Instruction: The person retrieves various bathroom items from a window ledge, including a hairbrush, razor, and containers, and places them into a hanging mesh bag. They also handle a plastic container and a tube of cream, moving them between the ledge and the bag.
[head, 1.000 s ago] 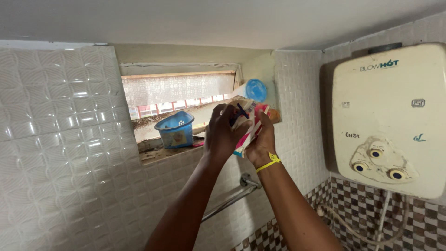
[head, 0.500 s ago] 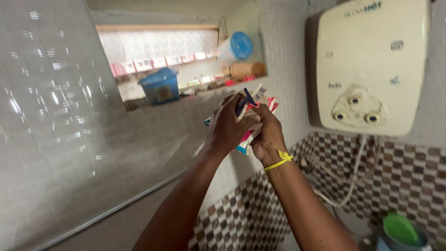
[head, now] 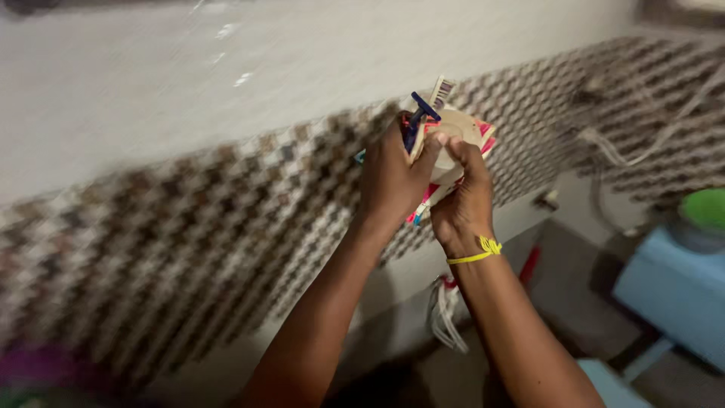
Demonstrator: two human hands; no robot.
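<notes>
A cream cup [head: 457,132] sits just above the centre of the frame, clasped between both hands. One blue razor [head: 416,121] and one pale toothbrush [head: 441,91] poke from its top; pink and red handles show beneath, too blurred to count. The left hand [head: 394,177] wraps closed around the cup's left side; the right hand [head: 462,200], one yellow band [head: 476,253] at its wrist, grips from below. Behind runs a brown-and-white checkered wall [head: 226,227]. At the right edge stands one blue container [head: 680,291] with a green lid [head: 706,208].
</notes>
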